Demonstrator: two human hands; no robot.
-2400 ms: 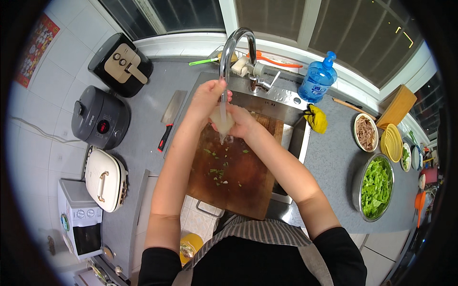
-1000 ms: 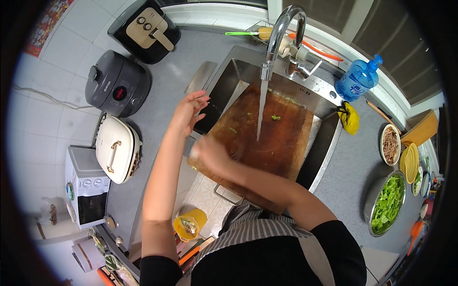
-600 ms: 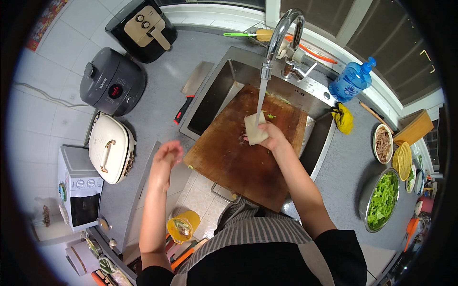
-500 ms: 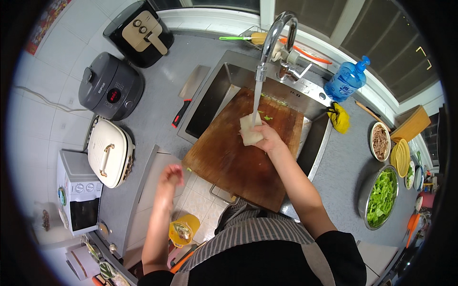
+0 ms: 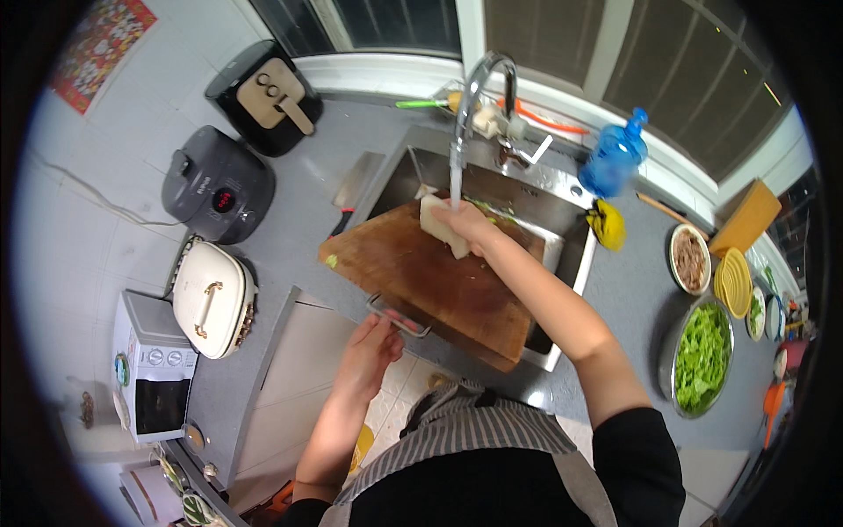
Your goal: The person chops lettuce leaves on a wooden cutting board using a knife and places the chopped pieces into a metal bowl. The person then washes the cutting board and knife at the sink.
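A thick wooden cutting board lies slanted over the sink, its near edge raised toward me. My left hand is closed around the metal handle on the board's near left edge. In my right hand is a pale, flat, rectangular sponge, pressed against the board's upper face. Water runs from the chrome faucet down onto the sponge and hand. A small green scrap clings to the board's left corner.
Left of the sink lie a cleaver, a dark pressure cooker and a white lidded cooker. On the right are a blue pump bottle, a yellow cloth, a bowl of meat and a steel bowl of greens.
My left hand has moved right and taken hold of the board's handle. The board's near side has risen and tilted. The sponge stays in my right hand under the water.
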